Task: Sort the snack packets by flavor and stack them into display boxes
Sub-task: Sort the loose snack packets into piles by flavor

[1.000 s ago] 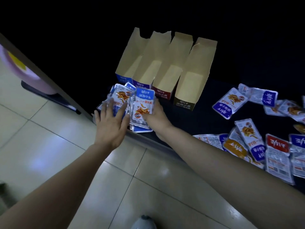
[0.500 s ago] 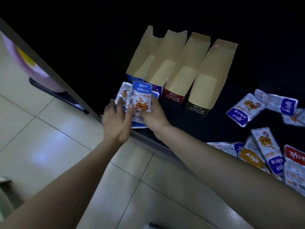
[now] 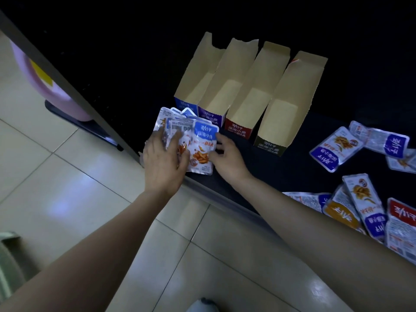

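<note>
Boxes: four display boxes (image 3: 254, 91) in a tight row on the dark table (image 3: 281, 174), walls touching. L to R: blue box (image 3: 183, 104), purple box (image 3: 210, 114), red box (image 3: 238, 129), olive box (image 3: 269, 147).
Contents: insides show plain brown card, torn-edged back flaps standing up. Blue box's floor is partly hidden by the purple box's wall.
Packets in play: stack of blue packets (image 3: 200, 140) at the table's near-left corner, just in front of the blue and purple boxes. It is unevenly fanned, with one blue-headed packet face up on top and a barcode side showing beside it.
Left hand (image 3: 165, 158): flat on the stack's left half, fingers spread, pressing down.
Right hand (image 3: 228, 159): at the stack's right edge, fingers curled against the top packet. Pinch or mere touch can't be told.
Edges: the stack's near end reaches the table's front edge; both wrists hang past it over the tiled floor (image 3: 67, 176).
Open room: bare dark tabletop btwn the olive box and the stack, and right of the right hand.
Around: loose packets (image 3: 362, 206) spread at right, well apart from the stack, overlapping, some face down. Among them are a blue one (image 3: 335, 152), an orange one (image 3: 340, 213) and a red one (image 3: 403, 212).
Far left: pink object (image 3: 45, 86) w/ a yellow patch, beyond the table's side edge.
</note>
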